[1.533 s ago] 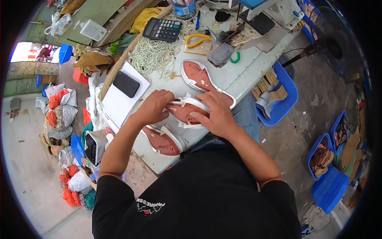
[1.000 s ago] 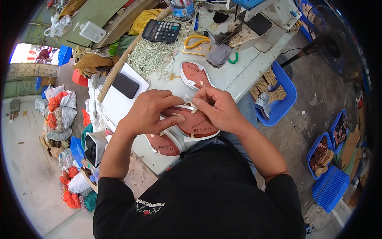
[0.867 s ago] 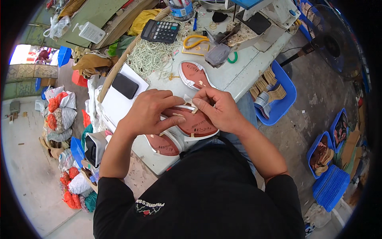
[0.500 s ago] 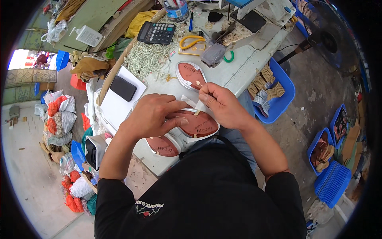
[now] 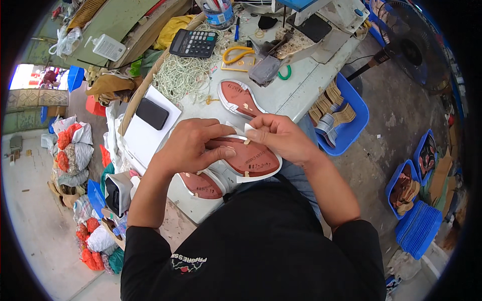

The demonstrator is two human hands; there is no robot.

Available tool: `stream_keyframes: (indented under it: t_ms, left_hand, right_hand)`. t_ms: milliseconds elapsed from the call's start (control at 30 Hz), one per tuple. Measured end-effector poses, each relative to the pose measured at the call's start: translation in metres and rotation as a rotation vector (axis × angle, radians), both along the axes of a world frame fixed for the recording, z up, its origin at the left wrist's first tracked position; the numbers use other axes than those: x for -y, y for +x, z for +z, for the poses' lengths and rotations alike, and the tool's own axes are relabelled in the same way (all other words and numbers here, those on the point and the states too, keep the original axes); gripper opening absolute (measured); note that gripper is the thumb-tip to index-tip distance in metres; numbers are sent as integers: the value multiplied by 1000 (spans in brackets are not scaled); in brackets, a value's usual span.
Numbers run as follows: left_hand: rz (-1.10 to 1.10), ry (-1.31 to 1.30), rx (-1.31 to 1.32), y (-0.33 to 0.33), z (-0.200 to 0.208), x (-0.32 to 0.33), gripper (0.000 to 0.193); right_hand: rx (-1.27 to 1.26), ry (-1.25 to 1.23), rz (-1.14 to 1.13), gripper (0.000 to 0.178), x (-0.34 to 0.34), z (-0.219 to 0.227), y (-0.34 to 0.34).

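A: At the near edge of a cluttered workbench [image 5: 321, 85], a worker's two hands meet over a shoe sole. L hand [image 5: 193, 145] lies flat on the reddish-brown insole [image 5: 251, 158], fingers pressed down, thumb along its upper edge. R hand [image 5: 281, 138] pinches a small white strip [image 5: 248, 128] betw. thumb and forefinger, right at the sole's 12 o'clock rim.

B: How far along, by the look of it?

A: Mid-job, I'd judge. The held sole shows small pale tabs stuck at its rim; the pinched strip isn't pressed down yet. A second sole [image 5: 201, 184] sits at 7 o'clock of the hands, partly under the first. A third sole [image 5: 238, 98], at 12 o'clock, lies flat w/ pale tabs already on it. Whether those two are finished, can't tell.

B: Materials?

A: Soles: matte, leathery brown face w/ a white border, long rounded outline. Strip looks thin, papery.

B: Beyond the hands?

A: At 10 o'clock, a dark phone [image 5: 152, 113] on a white pad [image 5: 145, 135]. At 11 o'clock, a tangle of white cord [image 5: 183, 78], then a black calculator [image 5: 193, 43]. At 12, yellow-handled scissors [image 5: 237, 52]. At 3 o'clock, off the bench, a blue plastic bin [image 5: 346, 115] of tan cut pieces. More blue bins [image 5: 419, 220] farther out at 4 o'clock.
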State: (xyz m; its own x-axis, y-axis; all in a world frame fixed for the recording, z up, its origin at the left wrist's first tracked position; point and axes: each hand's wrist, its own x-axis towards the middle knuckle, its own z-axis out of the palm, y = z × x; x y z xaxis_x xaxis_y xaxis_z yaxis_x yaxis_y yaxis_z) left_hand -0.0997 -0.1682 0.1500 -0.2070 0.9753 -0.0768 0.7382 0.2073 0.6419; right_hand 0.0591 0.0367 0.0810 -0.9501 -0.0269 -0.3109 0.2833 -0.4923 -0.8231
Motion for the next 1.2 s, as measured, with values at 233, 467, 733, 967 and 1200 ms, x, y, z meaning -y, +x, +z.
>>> stream_keyframes:
  t_ms: [233, 467, 733, 967, 1200]
  left_hand:
    - [24, -4, 18, 3, -6, 0, 39]
    - [118, 27, 34, 6, -10, 2, 38]
    - [234, 14, 52, 21, -8, -4, 35]
    - [402, 24, 1020, 28, -18, 8, 37]
    - [620, 333, 1153, 42, -28, 9, 40]
  right_hand:
    - [-115, 322, -111, 13, 2, -5, 1]
    - [-796, 1191, -304, 23, 17, 10, 18]
    - [30, 861, 253, 34, -20, 32, -4]
    - [-88, -108, -247, 27, -10, 0, -4]
    - [-264, 109, -213, 24, 15, -6, 23]
